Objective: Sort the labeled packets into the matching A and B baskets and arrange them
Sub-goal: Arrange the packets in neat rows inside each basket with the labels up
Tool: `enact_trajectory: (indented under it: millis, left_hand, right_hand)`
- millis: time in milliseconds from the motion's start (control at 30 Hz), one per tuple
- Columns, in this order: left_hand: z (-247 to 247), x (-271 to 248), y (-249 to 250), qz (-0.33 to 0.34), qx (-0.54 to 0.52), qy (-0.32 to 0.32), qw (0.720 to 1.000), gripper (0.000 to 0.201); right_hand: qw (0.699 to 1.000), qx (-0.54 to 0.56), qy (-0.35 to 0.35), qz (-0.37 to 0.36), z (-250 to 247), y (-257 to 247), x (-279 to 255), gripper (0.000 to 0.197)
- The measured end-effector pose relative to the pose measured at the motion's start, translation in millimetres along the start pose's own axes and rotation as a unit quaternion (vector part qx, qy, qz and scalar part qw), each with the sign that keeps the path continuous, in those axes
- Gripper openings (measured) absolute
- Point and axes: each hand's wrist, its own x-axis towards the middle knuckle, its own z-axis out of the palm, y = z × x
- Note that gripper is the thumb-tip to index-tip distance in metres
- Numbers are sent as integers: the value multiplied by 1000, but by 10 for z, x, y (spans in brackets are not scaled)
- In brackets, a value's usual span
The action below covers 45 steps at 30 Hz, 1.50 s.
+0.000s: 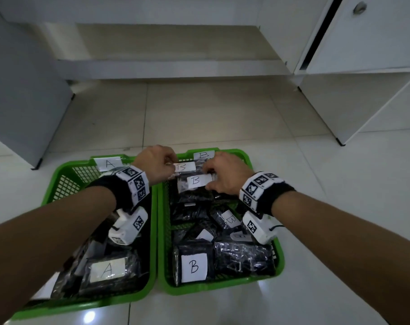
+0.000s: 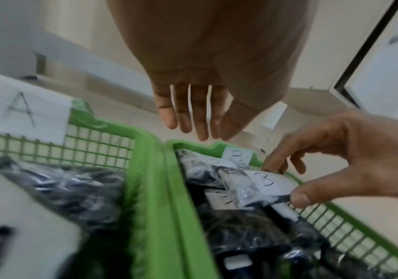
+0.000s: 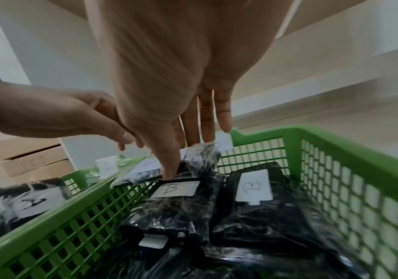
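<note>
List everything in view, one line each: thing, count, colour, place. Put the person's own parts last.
A basket: one, green mesh, on the floor at the left, white A tag on its far rim.
B basket: one, green mesh, at the right, close beside the A basket, white B tag on its far rim.
A packets: several, exact count unclear, black in clear wrap, white A labels, in the A basket.
B packets: several, overlapping, black in clear wrap, white B labels, in the B basket.
Floor: pale glossy tiles.
Cabinets: white, beyond the baskets.
Wrist bands with cameras: two, black and white.
Left hand: over the B basket's far end, fingers straight.
Right hand: pinching a B packet there.
</note>
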Motion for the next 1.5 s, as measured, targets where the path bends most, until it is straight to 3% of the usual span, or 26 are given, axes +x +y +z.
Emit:
enact_trajectory:
  millis: [133, 233, 400, 633, 733, 800, 967, 1133, 1300, 1500]
  left_hand:
    - [75, -85, -135, 81, 110, -65, 988, 47]
    - [193, -95, -138, 102, 165, -103, 976, 65]
    - [328, -49, -58, 104, 231, -101, 962, 78]
    - [415, -53, 12, 109, 303, -93, 942, 72]
    - [458, -66, 28, 106, 319, -93, 937, 74]
    - [477, -69, 30, 111, 324, -88, 935, 79]
    - [545, -91, 25, 125, 342, -90, 927, 78]
    - [601, -135, 34, 111, 345, -99, 927, 76]
    - [552, -180, 165, 90, 296, -81, 947, 79]
    - [594, -319, 447, 155, 234, -29, 959, 46]
  right_hand:
    - [998, -35, -23, -35, 121, -179, 194, 33]
    - [996, -65, -44, -52, 191, -240, 256, 26]
    - [994, -68, -44, -77, 265, -221, 256, 17]
    - [995, -60, -8, -80, 173, -154, 193, 22]
    - [1000, -3, 4, 10, 35, -35, 162, 4]
    - [997, 37, 0, 71, -41, 73, 127, 6]
    - [991, 45, -60, 114, -54, 269, -82, 4]
    - [981, 36, -150, 122, 21, 404, -292, 16]
    - [977, 42, -180, 106, 98, 405, -328, 28]
    - [973, -7, -216, 76, 255, 298, -285, 28]
